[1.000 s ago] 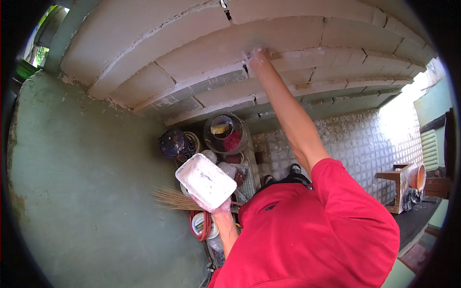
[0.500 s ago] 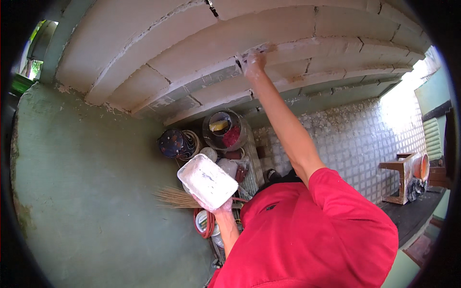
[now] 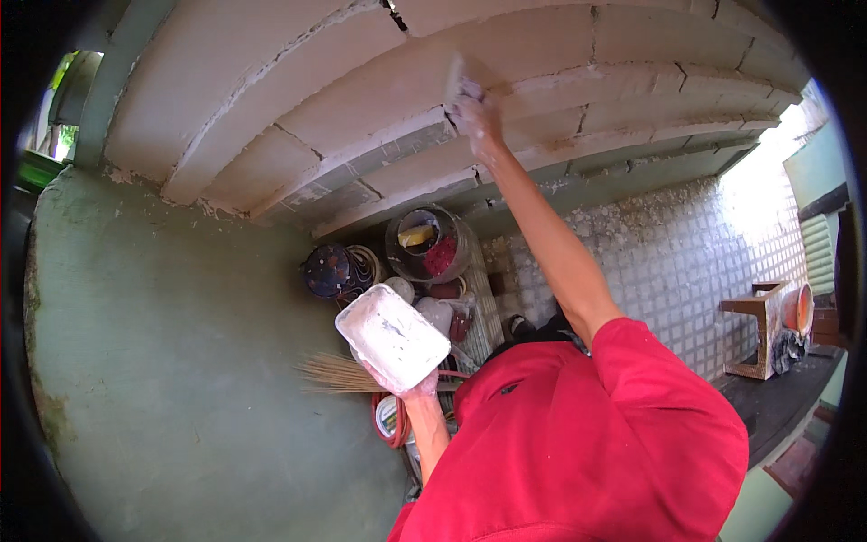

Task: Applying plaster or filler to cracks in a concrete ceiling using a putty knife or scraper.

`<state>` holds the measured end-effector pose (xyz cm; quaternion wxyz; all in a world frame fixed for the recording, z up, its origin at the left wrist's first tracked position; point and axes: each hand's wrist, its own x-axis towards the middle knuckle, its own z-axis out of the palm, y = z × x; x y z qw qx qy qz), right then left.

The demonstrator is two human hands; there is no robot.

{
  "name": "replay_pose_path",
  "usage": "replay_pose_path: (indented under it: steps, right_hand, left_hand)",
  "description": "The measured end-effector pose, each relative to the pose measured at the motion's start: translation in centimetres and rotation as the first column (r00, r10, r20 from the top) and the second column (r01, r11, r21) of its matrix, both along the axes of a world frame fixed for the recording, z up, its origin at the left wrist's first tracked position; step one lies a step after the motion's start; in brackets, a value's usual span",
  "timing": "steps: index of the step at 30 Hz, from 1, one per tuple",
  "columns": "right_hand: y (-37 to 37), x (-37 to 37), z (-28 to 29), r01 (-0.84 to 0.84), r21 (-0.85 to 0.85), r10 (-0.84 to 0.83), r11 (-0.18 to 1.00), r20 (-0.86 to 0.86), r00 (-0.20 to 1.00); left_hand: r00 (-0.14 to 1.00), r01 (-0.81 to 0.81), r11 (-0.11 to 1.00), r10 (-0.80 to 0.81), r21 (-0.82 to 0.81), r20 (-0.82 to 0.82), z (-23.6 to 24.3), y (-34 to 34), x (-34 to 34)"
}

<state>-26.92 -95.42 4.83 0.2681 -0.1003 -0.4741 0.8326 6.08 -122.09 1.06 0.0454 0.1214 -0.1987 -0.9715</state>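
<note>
My left hand (image 3: 417, 388) holds a white rectangular tub (image 3: 361, 323) from below, tilted so that its inside shows. White paste coats the tub, with dark streaks across its middle. Out ahead, my right arm reaches up to the pale stepped wall (image 3: 379, 81). My right hand (image 3: 477, 117), smeared with white and blurred, is closed on a pale tool (image 3: 455, 72); motion hides its exact kind. The tool's tip is over the wall face, just above a ledge with a dark crack; I cannot tell whether it touches.
Below stand a round clear container (image 3: 429, 237) with yellow and red things inside, a dark paint-spattered bucket (image 3: 327, 269), a stick broom (image 3: 339, 372) and a coiled red hose (image 3: 390, 432). A green wall (image 3: 199, 352) rises at left. At right, a wooden stool (image 3: 757, 330) stands on a dark ledge.
My right hand has shifted slightly up from the ledge's cracked joint, and a pale tool now shows above its fingers. The tub in my left hand stays nearly in place.
</note>
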Motion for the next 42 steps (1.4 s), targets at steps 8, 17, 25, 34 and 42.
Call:
replay_pose_path:
  steps: [8, 17, 25, 34, 42]
  right_hand:
    - [6.8, 0.2, -0.1, 0.285, 0.627, -0.486, 0.725, 0.173, 0.857]
    - [-3.1, -0.6, 1.1, 0.15, 0.764, -0.425, 0.628, 0.176, 0.888]
    - [-10.9, -1.2, 1.8, 0.003, 0.866, -0.271, 0.499, 0.153, 0.95]
    - [-2.7, 1.3, -0.3, -0.141, -0.096, 0.143, 0.985, 0.019, 0.99]
    - [-4.6, 1.8, -0.1, -0.271, -0.621, 0.26, 0.736, -0.111, 0.959]
  left_hand:
    - [0.997, 0.014, 1.0, -0.014, -0.001, 0.073, -0.9, -1.1, 0.5]
    - [0.998, -0.034, 0.999, 0.033, 0.008, 0.062, -1.1, -0.9, -0.2]
    - [0.995, -0.078, 0.995, 0.081, -0.054, 0.051, -0.4, 0.4, -0.4]
    - [1.0, -0.017, 0.998, 0.017, 0.062, 0.008, 0.1, 1.3, -0.4]
    - [1.0, 0.009, 0.978, -0.003, 0.209, -0.025, 1.6, 2.8, -1.4]
